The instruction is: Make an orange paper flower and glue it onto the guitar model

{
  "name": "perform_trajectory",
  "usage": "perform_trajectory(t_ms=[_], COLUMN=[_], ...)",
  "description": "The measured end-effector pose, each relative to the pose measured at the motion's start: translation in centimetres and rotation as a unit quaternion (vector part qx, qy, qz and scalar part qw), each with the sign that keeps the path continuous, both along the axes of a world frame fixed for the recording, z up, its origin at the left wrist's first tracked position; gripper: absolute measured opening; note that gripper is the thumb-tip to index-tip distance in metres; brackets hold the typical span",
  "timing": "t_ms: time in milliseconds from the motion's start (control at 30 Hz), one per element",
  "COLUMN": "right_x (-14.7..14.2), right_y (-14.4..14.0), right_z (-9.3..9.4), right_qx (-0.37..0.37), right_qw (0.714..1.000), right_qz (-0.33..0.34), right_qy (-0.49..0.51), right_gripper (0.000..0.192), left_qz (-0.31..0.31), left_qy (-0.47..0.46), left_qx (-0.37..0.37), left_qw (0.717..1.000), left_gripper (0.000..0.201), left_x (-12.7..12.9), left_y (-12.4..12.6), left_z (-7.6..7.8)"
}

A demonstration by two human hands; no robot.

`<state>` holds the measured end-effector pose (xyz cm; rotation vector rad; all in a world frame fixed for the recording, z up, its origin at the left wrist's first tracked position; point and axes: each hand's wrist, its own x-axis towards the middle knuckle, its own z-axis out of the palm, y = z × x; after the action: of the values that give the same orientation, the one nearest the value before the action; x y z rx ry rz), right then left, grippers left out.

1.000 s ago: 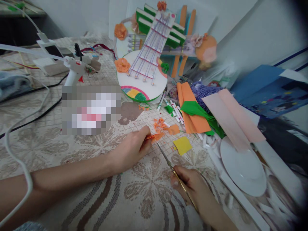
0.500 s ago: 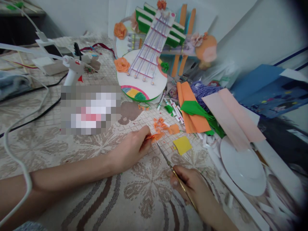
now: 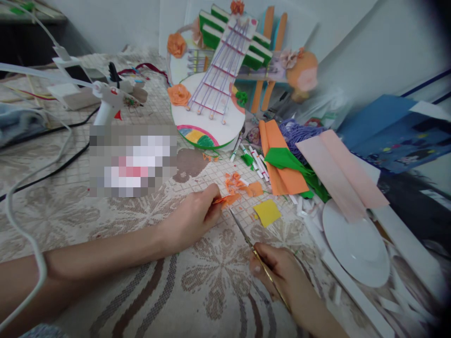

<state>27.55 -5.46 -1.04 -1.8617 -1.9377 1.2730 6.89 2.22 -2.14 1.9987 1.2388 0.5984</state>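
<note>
My left hand [image 3: 192, 216] is closed, pinching a piece of orange crepe paper [image 3: 229, 200] between thumb and fingers. In my right hand [image 3: 282, 272] is a pair of scissors [image 3: 248, 239], its gold-coloured handle running under my palm. The blade tips point up and left, just short of the orange paper. Orange paper scraps [image 3: 234, 181] lie right behind my left fingertips. A yellow paper square [image 3: 267, 213] rests on the cloth between the scraps and my right hand.
A handmade cardboard guitar [image 3: 211, 103] leans at the back. Folded orange paper [image 3: 282, 159], markers [image 3: 259, 164], pink paper [image 3: 341, 173] and a white plate [image 3: 355, 249] lie to the right. A glue gun [image 3: 108, 101] stands at left, near a white cable [image 3: 24, 230].
</note>
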Motion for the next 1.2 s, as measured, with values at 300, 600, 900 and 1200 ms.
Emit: perform_trajectory(t_ms=[300,600,900,1200], right_x=[-0.35,-0.24,-0.54,-0.49], right_y=[-0.05,-0.05,0.1,0.08], right_z=[0.33,0.11,0.63,0.43], right_qx=[-0.009,0.0,0.004,0.009], right_qw=[1.0,1.0,1.0,1.0], right_qz=[-0.009,-0.008,-0.015,-0.014], right_qy=[0.006,0.008,-0.012,0.0], right_gripper=[0.036,0.038,0.039,0.041], left_qz=[-0.004,-0.001,-0.007,-0.01], left_qy=[-0.003,0.003,-0.001,0.002], left_qx=[-0.002,-0.003,0.005,0.008], left_qw=[1.0,1.0,1.0,1.0], left_gripper=[0.006,0.006,0.007,0.006], left_x=[-0.02,0.03,0.01,0.01], left_y=[-0.05,-0.05,0.0,-0.05], left_z=[0.18,0.29,0.2,0.17])
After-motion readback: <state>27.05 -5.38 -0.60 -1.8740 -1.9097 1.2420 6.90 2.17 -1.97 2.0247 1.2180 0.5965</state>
